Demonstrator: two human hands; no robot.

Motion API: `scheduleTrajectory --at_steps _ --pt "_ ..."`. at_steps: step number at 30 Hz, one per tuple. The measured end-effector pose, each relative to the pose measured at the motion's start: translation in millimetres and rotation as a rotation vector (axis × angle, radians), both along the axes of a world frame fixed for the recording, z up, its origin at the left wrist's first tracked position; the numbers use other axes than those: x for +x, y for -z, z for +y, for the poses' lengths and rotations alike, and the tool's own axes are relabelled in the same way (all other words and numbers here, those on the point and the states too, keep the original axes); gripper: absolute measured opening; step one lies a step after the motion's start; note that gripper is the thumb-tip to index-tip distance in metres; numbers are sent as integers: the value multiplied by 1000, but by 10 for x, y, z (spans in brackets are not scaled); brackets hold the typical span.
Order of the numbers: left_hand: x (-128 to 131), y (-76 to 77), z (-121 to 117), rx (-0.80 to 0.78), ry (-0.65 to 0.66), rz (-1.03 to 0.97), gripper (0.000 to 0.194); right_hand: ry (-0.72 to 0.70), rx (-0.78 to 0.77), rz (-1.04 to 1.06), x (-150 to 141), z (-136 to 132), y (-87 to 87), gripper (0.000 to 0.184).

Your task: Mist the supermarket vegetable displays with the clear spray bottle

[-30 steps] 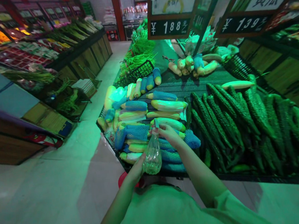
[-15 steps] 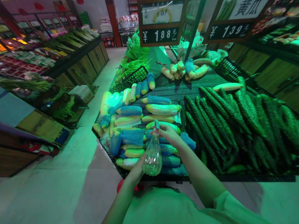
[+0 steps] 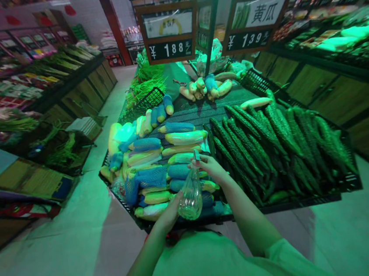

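Note:
My right hand (image 3: 209,166) pinches the top of a clear plastic produce bag (image 3: 192,196) near its neck. My left hand (image 3: 169,212) touches the bag's lower side, and the bag hangs between them. Below my hands lies a heap of pale lotus roots in blue mesh sleeves (image 3: 152,176). Dark green, bumpy cucumbers (image 3: 272,155) fill the stall to the right of my right hand. The bag looks almost flat and shows nothing clearly inside it.
Both piles sit on a black mesh stall (image 3: 214,106) edged by the aisle floor (image 3: 58,252). Price signs (image 3: 168,32) hang above it. Bundled long beans (image 3: 143,78) lie at the far end, and produce shelves (image 3: 67,86) line the left.
The stall and shop have slid left and shrunk in view as my head moved. My hands stay in about the same place, still on the bag.

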State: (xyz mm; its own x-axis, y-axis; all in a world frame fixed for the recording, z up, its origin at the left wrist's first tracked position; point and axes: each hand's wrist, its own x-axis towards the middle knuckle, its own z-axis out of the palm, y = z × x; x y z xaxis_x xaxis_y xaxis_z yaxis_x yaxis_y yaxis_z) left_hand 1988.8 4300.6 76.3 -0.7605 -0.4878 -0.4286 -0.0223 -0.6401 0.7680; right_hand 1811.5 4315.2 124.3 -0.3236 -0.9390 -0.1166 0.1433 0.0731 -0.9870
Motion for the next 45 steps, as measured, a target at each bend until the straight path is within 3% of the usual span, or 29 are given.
scheduleTrajectory --at_steps 6,12,19,24,29,35,40,45 --pt "-150 -22 -55 24 80 30 45 116 -20 -9 -107 37 -77 34" --pt "-321 -146 -125 30 98 56 45 217 -60 0 -176 -44 -182 29" --pt "-195 -131 -183 39 34 83 48 112 -66 -16 -98 -210 -202 30" --pt "-57 -71 -257 75 -44 59 46 6 -89 23 -8 -449 -85 32" --pt "47 -119 -335 97 -139 72 41 -114 -132 24 129 -699 -19 32" --pt "169 -154 -452 107 -188 64 41 -205 -164 14 285 -926 -156 33" --pt "161 -263 -496 142 -205 70 41 -172 -192 69 303 -999 -302 34" --pt "91 -374 -437 193 -208 90 37 -183 -193 74 230 -970 -298 33"
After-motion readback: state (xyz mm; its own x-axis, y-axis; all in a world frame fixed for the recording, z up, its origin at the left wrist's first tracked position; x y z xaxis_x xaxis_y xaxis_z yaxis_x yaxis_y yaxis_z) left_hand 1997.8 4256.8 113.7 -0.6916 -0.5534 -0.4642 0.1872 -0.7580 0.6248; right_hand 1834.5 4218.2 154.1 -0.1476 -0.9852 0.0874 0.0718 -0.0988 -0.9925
